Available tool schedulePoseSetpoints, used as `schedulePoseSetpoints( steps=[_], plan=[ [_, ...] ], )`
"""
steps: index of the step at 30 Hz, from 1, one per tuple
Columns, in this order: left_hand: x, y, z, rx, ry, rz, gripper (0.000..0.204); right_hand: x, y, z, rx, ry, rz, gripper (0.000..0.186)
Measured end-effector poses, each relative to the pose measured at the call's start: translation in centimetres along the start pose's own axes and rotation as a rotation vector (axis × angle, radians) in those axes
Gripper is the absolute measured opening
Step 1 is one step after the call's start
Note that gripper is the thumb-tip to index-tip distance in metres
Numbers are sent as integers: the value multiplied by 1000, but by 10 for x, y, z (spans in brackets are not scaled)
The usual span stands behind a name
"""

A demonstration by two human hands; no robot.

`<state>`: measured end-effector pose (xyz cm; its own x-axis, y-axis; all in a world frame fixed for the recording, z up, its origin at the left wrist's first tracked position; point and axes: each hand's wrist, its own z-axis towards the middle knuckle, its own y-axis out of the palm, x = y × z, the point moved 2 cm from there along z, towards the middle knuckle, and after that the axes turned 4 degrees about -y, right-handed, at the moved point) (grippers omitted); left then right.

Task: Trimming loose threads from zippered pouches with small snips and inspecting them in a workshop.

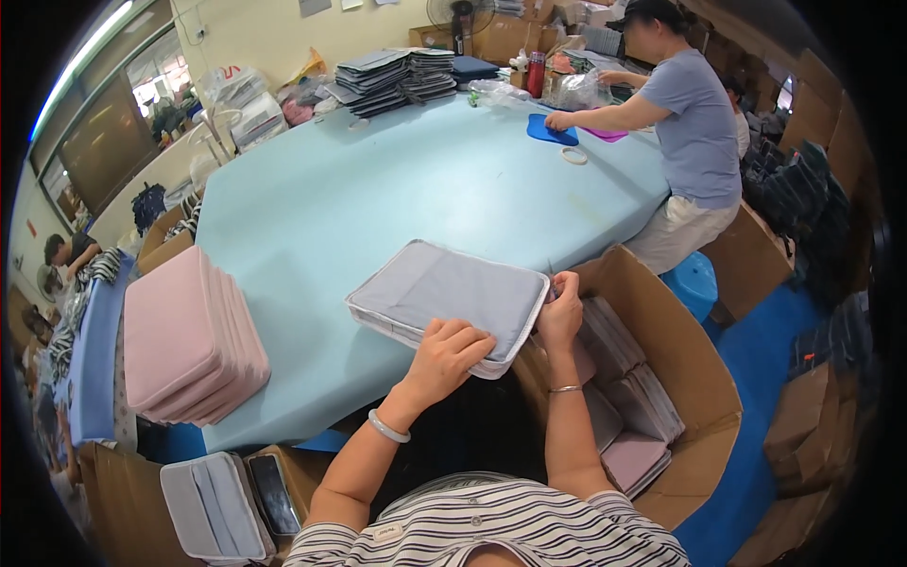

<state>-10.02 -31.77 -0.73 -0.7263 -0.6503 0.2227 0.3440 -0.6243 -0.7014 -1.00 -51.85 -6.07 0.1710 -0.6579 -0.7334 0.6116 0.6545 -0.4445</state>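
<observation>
A grey rectangular fabric case (435, 293) with white edging is held at the near edge of the table, tilted, its flat face up. My left hand (449, 354) is closed over its near edge, the fingers spread along the top face. At its right corner my right hand (561, 307) is closed, with the fingers curled in; whether they pinch a zipper pull there is hidden. To the left, a stack of pink cases (184, 331) of similar shape lies at the table's corner.
The light blue table (378, 175) reaches away. An open cardboard box (704, 406) of grey and pink cases stands at right. Another grey case (213, 506) and a phone (274, 493) are at lower left. Across the table, a person (694, 123) handles a blue piece (551, 130).
</observation>
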Motion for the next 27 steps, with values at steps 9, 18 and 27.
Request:
schedulePoseSetpoints(
  steps=[9,18,27],
  plan=[
    [-3,-50,5,-163,104,-2,36,-9,-1,2,-310,-145,214,26],
    [-42,-73,6,725,-423,-11,44,-34,1,-29,-557,478,1088,21],
    [-13,24,-34,536,-738,-737,57,-97,31,-93,-449,357,1207,21]
  ],
)
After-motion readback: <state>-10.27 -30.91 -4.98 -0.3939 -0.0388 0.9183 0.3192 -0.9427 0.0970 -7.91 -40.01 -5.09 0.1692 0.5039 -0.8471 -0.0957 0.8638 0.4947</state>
